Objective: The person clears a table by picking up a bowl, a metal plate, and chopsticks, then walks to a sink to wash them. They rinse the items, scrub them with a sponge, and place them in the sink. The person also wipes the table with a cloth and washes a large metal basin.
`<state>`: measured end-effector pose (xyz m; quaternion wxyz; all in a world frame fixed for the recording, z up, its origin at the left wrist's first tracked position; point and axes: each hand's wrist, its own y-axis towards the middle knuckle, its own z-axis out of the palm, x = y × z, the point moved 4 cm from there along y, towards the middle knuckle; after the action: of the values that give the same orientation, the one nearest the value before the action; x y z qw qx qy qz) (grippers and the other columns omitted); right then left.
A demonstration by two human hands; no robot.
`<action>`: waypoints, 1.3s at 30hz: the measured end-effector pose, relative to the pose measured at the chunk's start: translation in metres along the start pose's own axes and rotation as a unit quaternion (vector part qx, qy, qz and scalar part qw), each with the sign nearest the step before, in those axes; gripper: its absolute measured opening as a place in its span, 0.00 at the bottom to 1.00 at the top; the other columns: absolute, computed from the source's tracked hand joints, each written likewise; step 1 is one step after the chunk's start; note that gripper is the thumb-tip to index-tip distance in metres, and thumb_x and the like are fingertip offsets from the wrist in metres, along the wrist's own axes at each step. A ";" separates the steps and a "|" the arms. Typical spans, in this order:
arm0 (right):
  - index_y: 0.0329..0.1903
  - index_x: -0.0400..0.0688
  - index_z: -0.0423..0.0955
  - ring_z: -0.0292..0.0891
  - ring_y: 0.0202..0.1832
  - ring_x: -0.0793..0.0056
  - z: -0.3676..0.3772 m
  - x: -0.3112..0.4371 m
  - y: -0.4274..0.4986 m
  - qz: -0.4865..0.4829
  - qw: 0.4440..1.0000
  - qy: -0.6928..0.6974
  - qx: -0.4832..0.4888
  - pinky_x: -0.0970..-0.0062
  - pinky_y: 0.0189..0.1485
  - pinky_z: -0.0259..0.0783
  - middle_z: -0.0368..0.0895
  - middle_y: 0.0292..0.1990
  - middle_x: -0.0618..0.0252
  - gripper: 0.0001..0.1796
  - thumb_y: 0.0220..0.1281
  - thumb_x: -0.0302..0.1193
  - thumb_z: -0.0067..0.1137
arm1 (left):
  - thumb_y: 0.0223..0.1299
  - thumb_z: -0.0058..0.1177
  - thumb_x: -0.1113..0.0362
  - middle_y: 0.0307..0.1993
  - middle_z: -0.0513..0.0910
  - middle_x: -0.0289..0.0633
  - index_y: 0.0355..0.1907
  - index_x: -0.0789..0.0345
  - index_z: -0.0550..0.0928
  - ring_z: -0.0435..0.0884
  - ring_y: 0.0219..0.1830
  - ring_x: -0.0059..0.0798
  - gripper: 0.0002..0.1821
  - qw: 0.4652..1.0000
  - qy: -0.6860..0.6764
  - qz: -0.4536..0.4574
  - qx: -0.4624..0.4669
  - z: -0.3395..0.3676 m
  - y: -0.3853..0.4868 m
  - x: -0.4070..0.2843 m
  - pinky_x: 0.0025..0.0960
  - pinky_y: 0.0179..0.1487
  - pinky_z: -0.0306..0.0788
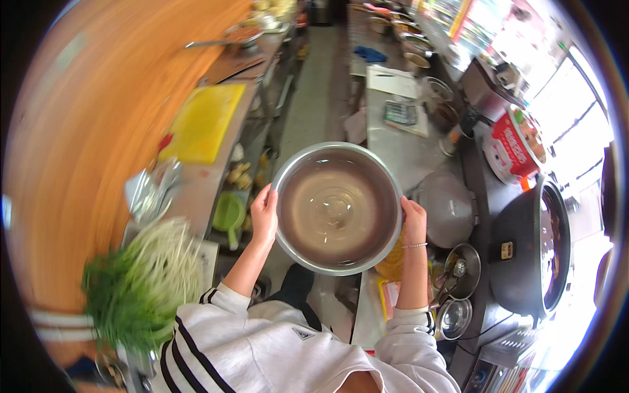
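Observation:
A wide round stainless-steel basin (pixel 339 150) with clear liquid in it, rippled in rings at its centre, is held level in front of my body. My left hand (pixel 264 213) grips its left rim, thumb on top and fingers hidden beneath. On the opposite rim my right hand (pixel 414 216) has hold of the basin, with a bracelet at the wrist. The basin hangs over the aisle between two work surfaces, and its right part overlaps the steel counter (pixel 388 152) in view. Behind my right hand stands a grey rounded appliance (pixel 444 209).
At left are a yellow cutting board (pixel 204 123), long-stemmed greens (pixel 142 280) and, lower, a green scoop (pixel 229 212). Along the right stand a large dark pot (pixel 513 250), a red-and-white tub (pixel 513 145), a steel bowl with a ladle (pixel 464 275) and a calculator (pixel 400 113). A floor aisle (pixel 309 88) runs ahead.

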<state>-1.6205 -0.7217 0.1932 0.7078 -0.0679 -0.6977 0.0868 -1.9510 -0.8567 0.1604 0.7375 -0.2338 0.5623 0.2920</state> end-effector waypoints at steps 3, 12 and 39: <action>0.24 0.40 0.76 0.57 0.21 0.91 0.012 -0.007 -0.060 -0.022 0.996 -0.032 0.078 0.85 0.22 0.50 0.68 0.19 0.80 0.14 0.62 0.35 0.52 | 0.64 0.46 0.68 0.45 0.77 0.39 0.53 0.74 0.72 0.74 0.44 0.19 0.17 0.999 0.015 0.012 -0.051 -0.062 -0.080 -0.019 0.23 0.50 0.66; 0.28 0.40 0.75 0.65 0.27 0.86 0.050 -0.014 -0.282 0.025 0.957 0.051 0.285 0.83 0.31 0.61 0.74 0.25 0.74 0.12 0.63 0.32 0.49 | 0.63 0.46 0.69 0.42 0.79 0.36 0.51 0.73 0.73 0.75 0.40 0.17 0.16 0.965 -0.045 0.097 -0.241 -0.217 -0.361 -0.121 0.22 0.46 0.67; 0.31 0.38 0.74 0.67 0.30 0.86 0.200 -0.331 -1.123 0.144 0.576 -0.231 0.771 0.83 0.32 0.64 0.74 0.27 0.72 0.11 0.64 0.33 0.50 | 0.62 0.48 0.63 0.47 0.78 0.41 0.55 0.75 0.70 0.74 0.47 0.22 0.22 0.612 -0.049 0.042 -0.789 -0.635 -1.221 -0.096 0.22 0.51 0.66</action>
<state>-1.7928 -1.8944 0.1177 0.2862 0.4266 -0.4884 0.7054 -1.5628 -2.1796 0.1094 0.2819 -0.6869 0.0873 0.6642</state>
